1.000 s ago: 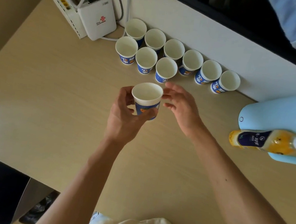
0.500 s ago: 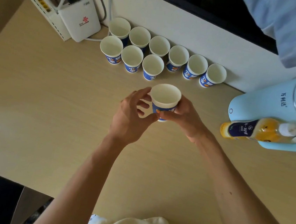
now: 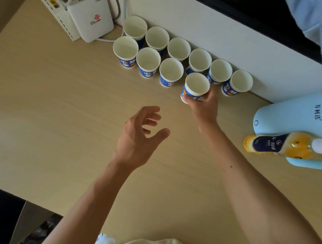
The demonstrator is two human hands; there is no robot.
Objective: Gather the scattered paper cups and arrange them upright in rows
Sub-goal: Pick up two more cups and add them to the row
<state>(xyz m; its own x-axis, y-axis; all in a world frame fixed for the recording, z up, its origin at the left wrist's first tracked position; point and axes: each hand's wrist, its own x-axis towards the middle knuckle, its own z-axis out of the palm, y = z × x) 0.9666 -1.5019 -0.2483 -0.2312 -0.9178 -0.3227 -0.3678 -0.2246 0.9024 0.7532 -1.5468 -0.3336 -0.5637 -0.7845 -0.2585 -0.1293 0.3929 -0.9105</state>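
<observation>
At the back of a wooden desk (image 3: 58, 111), a cup (image 3: 196, 85) is gripped low on its wall by the curled fingers of the right hand (image 3: 204, 108), just beside the three-cup front row (image 3: 148, 62) and before the back row (image 3: 178, 48) of six. A second ago it was held by the left hand (image 3: 137, 137), now drawn back empty, fingers loosely spread. A fourth front-row place is judged about to be filled; whether the base is touching the desk cannot be told. "China unicom" is read on the white router (image 3: 91, 23), "万利达" on the blue jug (image 3: 295, 120); the cups' lettering is blurred.
</observation>
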